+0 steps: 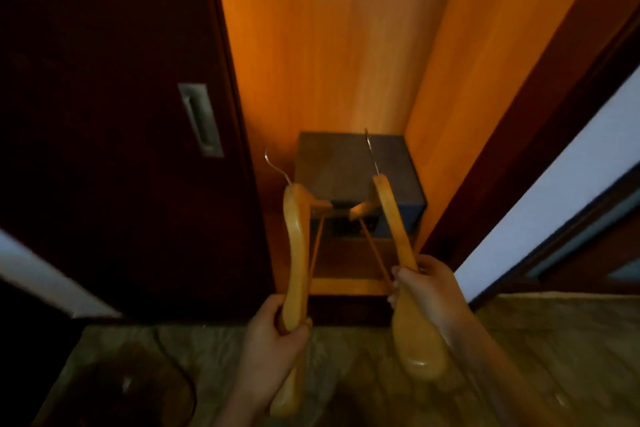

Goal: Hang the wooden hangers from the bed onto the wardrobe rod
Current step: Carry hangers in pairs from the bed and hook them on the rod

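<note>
The left hand [273, 329] is curled tight round the lower arm of the left hanger [295, 253], thumb and fingers wrapped about the wood. The hanger rises nearly upright from the fist, and its near end pokes out below the wrist. The right hand [427, 291] grips the right hanger [393, 215] partway along one arm, fingers folded over the wood and the thin crossbar. That arm's broad rounded end (glossy, catching the light) hangs below the hand. The two hangers are held side by side and apart, leaning away from the person, and their far arms point inward and almost meet. The left hook [277, 166] bends off to the left, while the right hook [370, 152] stands nearly straight up. Just beyond both hangers a dark grey box [346, 163] sits low inside the wardrobe [329, 45], close to its right wall, with orange wood panels rising behind it. Left of the opening is a dark door [104, 149] with a recessed metal handle [201, 118]. A marbled floor [536, 340] lies under the forearms.
</note>
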